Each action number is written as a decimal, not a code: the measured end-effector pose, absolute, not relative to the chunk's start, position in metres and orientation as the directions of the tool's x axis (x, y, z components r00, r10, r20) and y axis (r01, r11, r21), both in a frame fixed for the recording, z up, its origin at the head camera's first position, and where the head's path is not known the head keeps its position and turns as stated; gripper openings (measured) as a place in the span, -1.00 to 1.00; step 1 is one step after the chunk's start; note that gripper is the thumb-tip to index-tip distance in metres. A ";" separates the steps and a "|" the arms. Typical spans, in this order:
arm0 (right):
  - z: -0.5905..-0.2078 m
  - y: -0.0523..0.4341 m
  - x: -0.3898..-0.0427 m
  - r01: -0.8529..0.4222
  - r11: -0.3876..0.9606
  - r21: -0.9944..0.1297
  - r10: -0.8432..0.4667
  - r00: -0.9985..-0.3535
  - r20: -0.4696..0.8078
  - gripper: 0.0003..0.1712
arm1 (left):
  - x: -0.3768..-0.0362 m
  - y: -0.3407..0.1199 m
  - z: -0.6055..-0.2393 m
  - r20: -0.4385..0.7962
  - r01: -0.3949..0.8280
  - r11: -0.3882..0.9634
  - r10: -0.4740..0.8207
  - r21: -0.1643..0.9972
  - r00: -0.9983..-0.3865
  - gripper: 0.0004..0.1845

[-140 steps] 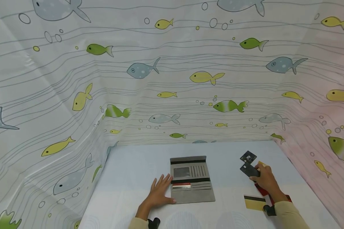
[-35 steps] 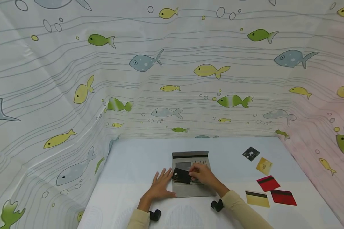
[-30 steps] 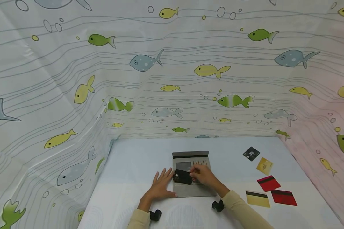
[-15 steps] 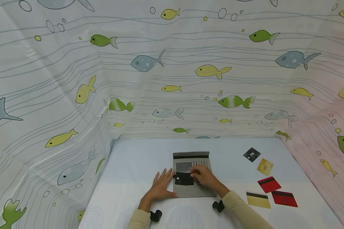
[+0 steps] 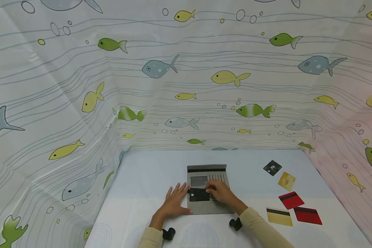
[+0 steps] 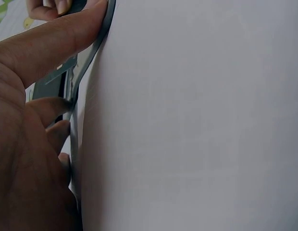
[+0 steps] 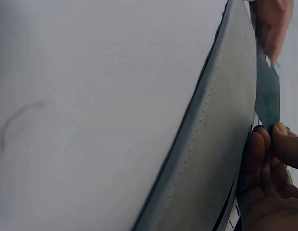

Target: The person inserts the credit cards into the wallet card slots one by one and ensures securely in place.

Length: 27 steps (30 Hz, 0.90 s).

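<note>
You are in the step of putting the black card (image 5: 199, 194) into the open grey wallet (image 5: 208, 186), which lies flat near the front edge of the table (image 5: 148, 172), about at its middle. Your right hand (image 5: 218, 191) pinches the card at its right end with curled fingers, and the card lies over the lower half of the wallet, at the card slots. Your left hand (image 5: 173, 203) rests flat, fingers straight and spread, against the left edge of the wallet and keeps it in place; it grips nothing.

In my judgement, the next move asks you to align the long edge of the card with one slot and slide it in level, while the left hand presses so the wallet does not shift.

Five more cards wait toward the right edge of the table: a small black one (image 5: 272, 167), a gold one (image 5: 286, 181), a red one (image 5: 291, 200), a yellow one (image 5: 279, 216) and another red one (image 5: 308, 215).
</note>
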State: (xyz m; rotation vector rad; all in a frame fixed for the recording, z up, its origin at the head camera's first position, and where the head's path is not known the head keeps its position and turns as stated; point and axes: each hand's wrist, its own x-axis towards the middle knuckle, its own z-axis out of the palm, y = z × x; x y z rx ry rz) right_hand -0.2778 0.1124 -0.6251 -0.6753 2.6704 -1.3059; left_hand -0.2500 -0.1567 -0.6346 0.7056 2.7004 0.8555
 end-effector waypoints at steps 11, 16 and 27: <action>-0.625 0.113 -0.278 -0.305 0.534 -0.788 -0.432 -0.900 0.055 -0.95 | -0.250 -0.155 -0.632 -0.060 0.371 0.716 0.498 0.591 -0.865 0.13; -0.625 0.114 -0.278 -0.306 0.536 -0.787 -0.451 -0.892 0.041 -0.95 | -0.251 -0.155 -0.633 -0.057 0.376 0.723 0.497 0.580 -0.866 0.12; -0.634 0.116 -0.278 -0.360 0.545 -0.757 -0.478 -0.875 0.072 -0.92 | -0.249 -0.156 -0.633 -0.041 0.395 0.713 0.509 0.579 -0.860 0.12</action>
